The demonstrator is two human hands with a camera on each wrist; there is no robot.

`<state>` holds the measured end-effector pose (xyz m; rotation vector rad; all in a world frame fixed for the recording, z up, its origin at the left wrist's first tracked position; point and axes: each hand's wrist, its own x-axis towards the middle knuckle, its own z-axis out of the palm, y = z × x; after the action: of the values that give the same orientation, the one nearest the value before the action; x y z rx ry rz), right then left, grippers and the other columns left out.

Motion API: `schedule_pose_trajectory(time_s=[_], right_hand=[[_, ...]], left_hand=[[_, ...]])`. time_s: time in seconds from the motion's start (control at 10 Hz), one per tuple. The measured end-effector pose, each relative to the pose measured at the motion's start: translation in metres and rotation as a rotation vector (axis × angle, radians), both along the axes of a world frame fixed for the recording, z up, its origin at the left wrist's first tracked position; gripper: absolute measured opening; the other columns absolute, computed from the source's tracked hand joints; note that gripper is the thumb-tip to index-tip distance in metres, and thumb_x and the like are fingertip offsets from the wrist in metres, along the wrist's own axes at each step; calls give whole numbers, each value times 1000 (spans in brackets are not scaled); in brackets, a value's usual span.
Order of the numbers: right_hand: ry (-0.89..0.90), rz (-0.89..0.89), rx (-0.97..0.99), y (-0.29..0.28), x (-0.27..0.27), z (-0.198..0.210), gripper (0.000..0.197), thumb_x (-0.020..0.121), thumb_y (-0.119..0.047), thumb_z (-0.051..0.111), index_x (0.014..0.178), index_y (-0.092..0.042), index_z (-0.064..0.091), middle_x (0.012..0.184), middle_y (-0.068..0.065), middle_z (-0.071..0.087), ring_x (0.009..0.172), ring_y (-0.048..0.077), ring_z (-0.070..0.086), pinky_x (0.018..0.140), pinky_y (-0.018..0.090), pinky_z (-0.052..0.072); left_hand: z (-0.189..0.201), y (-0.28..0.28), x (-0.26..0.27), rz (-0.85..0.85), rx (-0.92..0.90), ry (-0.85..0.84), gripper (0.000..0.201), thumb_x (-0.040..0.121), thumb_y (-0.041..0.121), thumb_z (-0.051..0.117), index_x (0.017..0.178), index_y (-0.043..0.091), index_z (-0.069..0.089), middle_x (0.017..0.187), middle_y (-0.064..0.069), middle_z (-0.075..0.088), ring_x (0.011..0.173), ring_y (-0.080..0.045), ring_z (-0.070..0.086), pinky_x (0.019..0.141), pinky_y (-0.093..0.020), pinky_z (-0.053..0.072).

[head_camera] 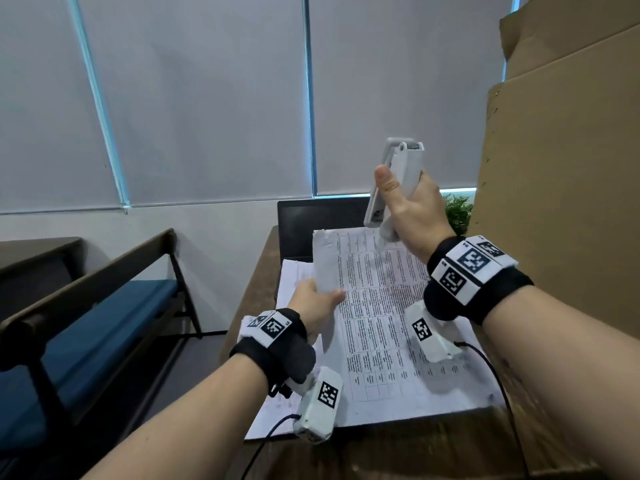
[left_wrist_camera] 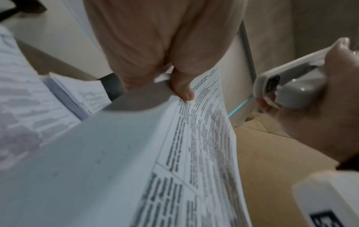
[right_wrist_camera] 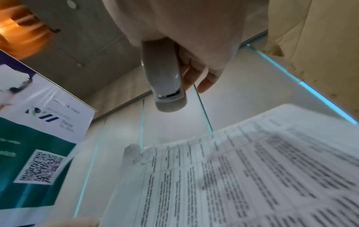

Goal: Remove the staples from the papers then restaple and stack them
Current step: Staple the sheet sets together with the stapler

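I see my left hand point(head_camera: 317, 303) pinching the printed papers' point(head_camera: 377, 306) left edge, lifted above the wooden table point(head_camera: 433, 445); my right hand point(head_camera: 412, 216) grips the white stapler point(head_camera: 394, 181) upright over their far edge, beside cardboard boxes point(head_camera: 561, 168), grey blinds point(head_camera: 190, 98) behind.

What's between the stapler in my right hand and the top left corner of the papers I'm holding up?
Nothing visible. The right hand holds the white plastic stapler in open air above the sheaf of printed white papers, which the left hand pinches lower on the left edge, clear of that corner.
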<state>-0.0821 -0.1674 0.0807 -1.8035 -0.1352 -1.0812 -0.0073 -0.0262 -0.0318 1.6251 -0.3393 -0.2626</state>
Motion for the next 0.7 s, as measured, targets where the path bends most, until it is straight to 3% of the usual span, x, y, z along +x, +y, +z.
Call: schedule_pose_trajectory(time_s=[0.1,0.2,0.3,0.4,0.5,0.6,0.7], right_hand=[[188,-13,-4,-26,-7,-19,50,87,-59,53,111,-16,51,97,6,61,90,24,65,72,40,60],[414,-58,-14,-54,-13,-54,44,92,-55,52,107,-14,55,98,7,63,92,26,64,73,38,56],[578,-89,-19,-78,-18,-93,46,93,-55,52,102,-11,59,92,6,66,87,24,65,76,39,56],[786,-157,-51,-93,-22,-124,46,96,-54,48,95,-9,60,71,0,66,61,10,62,54,20,46],[908,-125,27,-106,-18,-151,49,94,-54,50,103,-8,63,84,4,70,74,18,68,64,27,52],[981,-122,7,-104,-14,-162,45,95,-52,51,108,-10,61,97,7,68,85,21,66,70,29,52],[1001,-82,15,-93,-6,-163,43,94,-49,53,108,-9,61,98,11,70,89,29,68,85,42,55]], left_hand=[[-19,-23,3,1,103,48,31,91,11,64,120,0,60,108,-11,70,103,-31,65,97,-51,50],[-37,-49,-10,-87,282,54,30,92,6,59,121,-2,55,113,-15,66,103,-31,63,97,-46,50],[-59,-69,-21,-162,502,5,36,93,1,52,129,-6,51,123,-19,61,104,-27,61,90,-34,52],[-67,-77,-26,-163,677,-40,22,95,4,46,113,2,59,103,-11,52,90,-19,49,79,-25,46],[-58,-76,-25,-129,728,-76,22,91,4,53,72,14,46,96,-11,52,86,-20,51,80,-28,49],[-54,-69,3,-140,699,-67,11,85,0,59,82,9,54,93,-14,60,83,-24,60,84,-39,57],[-42,-46,19,-77,646,-21,12,85,-6,59,86,6,59,82,-17,64,70,-29,68,68,-43,61]])
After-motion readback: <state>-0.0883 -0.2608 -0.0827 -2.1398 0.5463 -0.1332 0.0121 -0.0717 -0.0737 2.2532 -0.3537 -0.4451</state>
